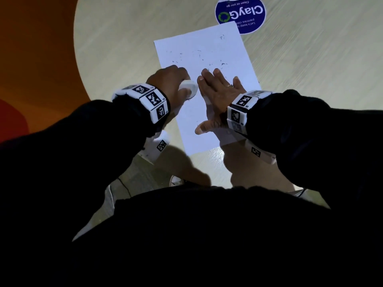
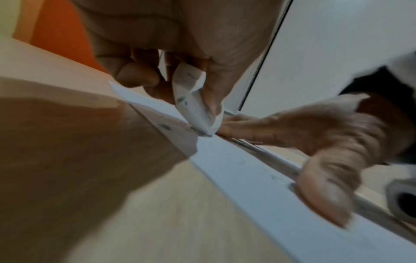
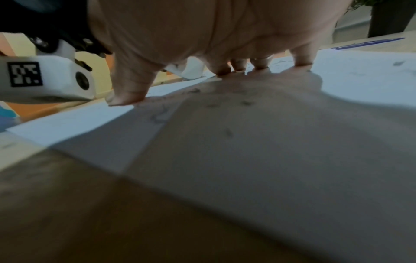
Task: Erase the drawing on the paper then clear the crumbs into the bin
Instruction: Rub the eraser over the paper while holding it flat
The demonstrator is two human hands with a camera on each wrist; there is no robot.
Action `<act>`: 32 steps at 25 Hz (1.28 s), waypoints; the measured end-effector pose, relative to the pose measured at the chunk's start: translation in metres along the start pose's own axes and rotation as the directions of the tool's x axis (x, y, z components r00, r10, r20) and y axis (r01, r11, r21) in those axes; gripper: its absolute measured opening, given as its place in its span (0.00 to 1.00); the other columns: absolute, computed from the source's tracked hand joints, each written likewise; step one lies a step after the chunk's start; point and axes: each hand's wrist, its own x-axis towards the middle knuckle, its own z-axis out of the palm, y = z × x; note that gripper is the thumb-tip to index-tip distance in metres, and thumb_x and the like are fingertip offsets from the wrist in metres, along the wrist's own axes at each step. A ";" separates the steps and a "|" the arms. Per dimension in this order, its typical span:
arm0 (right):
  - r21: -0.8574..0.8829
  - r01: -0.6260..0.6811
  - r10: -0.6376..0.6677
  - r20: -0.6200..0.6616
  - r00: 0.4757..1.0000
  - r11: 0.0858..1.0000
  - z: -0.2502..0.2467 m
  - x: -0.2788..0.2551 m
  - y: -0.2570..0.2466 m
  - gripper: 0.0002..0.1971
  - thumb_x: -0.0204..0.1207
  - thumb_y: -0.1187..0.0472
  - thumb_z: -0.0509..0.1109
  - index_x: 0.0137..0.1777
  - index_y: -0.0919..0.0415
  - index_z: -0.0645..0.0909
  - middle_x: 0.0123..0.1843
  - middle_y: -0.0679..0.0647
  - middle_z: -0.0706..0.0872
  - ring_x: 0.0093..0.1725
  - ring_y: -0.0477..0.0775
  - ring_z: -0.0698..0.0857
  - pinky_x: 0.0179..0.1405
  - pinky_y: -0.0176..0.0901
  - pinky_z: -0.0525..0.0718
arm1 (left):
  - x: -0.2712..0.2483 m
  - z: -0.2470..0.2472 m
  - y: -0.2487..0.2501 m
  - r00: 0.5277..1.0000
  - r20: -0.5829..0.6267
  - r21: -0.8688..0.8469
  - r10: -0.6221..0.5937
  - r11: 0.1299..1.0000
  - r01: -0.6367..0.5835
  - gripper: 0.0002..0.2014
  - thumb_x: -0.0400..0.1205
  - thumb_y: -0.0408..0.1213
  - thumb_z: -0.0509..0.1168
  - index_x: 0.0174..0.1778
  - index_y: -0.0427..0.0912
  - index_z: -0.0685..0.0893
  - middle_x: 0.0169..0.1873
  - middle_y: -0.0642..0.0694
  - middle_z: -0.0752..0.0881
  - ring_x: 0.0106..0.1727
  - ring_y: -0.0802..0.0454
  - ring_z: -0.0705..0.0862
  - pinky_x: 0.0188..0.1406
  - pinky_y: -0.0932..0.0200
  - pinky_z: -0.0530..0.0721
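A white sheet of paper (image 1: pixel 204 79) lies on the round table (image 1: pixel 310 75), scattered with dark eraser crumbs (image 1: pixel 223 64). My left hand (image 1: pixel 172 79) grips a white eraser (image 1: pixel 189 88) and presses its tip onto the paper (image 2: pixel 247 170); in the left wrist view the eraser (image 2: pixel 193 106) is smudged grey. My right hand (image 1: pixel 217 90) lies flat with spread fingers on the sheet, just right of the eraser. From the right wrist view, the fingertips (image 3: pixel 302 61) and thumb press the paper (image 3: pixel 360 71), with crumbs (image 3: pixel 246 102) beneath the palm. No bin is visible.
A blue round sticker (image 1: pixel 241 14) sits on the table, partly under the paper's far corner. The table's left edge curves against an orange floor (image 1: pixel 37 59). My dark torso and sleeves fill the lower part of the head view.
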 end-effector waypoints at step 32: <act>0.006 0.019 -0.018 -0.080 0.997 1.000 0.006 0.004 0.001 0.69 0.54 0.23 0.71 0.84 0.58 0.37 0.85 0.51 0.36 0.84 0.57 0.38 0.79 0.70 0.46 | 0.016 -0.001 0.005 0.998 0.066 0.090 -0.012 0.996 0.006 0.12 0.78 0.46 0.66 0.54 0.45 0.82 0.50 0.44 0.85 0.54 0.41 0.82 0.44 0.56 0.73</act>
